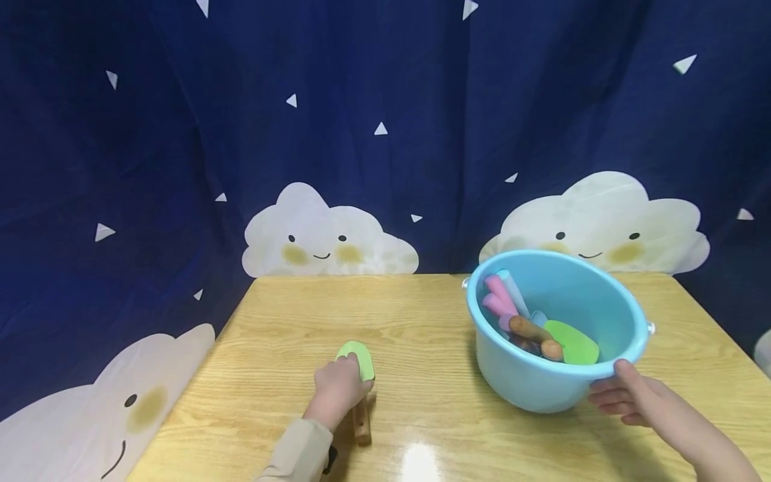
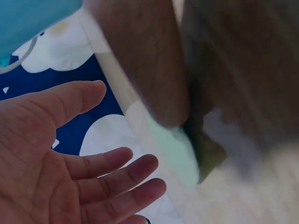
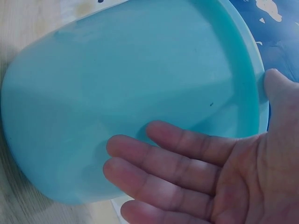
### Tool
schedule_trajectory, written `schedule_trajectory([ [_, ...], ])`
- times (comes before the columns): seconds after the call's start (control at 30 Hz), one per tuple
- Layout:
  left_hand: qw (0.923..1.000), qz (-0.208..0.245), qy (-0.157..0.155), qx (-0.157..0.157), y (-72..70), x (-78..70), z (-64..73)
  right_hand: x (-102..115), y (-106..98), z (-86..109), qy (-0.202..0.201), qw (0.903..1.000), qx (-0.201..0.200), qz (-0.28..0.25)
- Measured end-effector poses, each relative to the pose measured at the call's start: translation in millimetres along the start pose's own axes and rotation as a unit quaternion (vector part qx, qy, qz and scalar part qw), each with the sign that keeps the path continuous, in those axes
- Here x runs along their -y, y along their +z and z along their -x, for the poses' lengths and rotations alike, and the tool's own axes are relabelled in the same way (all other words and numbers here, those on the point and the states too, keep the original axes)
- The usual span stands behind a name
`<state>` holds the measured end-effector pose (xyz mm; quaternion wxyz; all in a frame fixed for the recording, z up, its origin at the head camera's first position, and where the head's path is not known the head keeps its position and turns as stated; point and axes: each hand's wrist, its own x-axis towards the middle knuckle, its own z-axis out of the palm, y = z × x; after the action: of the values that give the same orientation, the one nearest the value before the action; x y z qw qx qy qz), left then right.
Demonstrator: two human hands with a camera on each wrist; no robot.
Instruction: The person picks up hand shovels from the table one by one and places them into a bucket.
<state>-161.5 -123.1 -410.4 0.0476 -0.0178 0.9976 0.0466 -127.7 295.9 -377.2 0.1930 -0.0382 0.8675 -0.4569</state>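
A spatula [image 1: 361, 425] with a light-green head and a wooden handle lies on the table at left of centre. My left hand [image 1: 337, 388] is right over it, overlapping its head in the head view. In the left wrist view the fingers are spread, with the blurred handle [image 2: 149, 65] beyond them. A light-blue bucket [image 1: 530, 388] stands at right, holding several tools, among them a bright-green one [image 1: 572, 343] with a wooden handle. At its near right side is my right hand [image 1: 632, 395], thumb at the rim, the fairly straight fingers along the outer wall [image 3: 93, 107].
The wooden table [image 1: 289, 314] reaches back to a dark blue curtain [image 1: 361, 60] with white clouds and triangles. Pink handles [image 1: 500, 294] lean inside the bucket's left side. White handle mounts [image 1: 651, 328] stick out from its rim.
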Motion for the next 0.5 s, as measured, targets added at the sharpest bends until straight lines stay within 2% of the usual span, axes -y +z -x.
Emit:
schedule_trajectory([
  [0.27, 0.9976, 0.059, 0.001, 0.036, 3.5, -8.3, 16.0, 0, -3, 0.1, -0.006, 1.0, -0.005, 0.004],
  [0.43, 0.9976, 0.063, 0.009, 0.028, 8.4, -9.6, 18.9, 4, -5, 1.5, 0.0, 1.0, -0.005, 0.002],
  [0.5, 0.9984, 0.043, 0.035, 0.012, 12.6, -6.7, 20.2, 5, -5, 2.6, -0.003, 1.0, -0.004, 0.005],
])
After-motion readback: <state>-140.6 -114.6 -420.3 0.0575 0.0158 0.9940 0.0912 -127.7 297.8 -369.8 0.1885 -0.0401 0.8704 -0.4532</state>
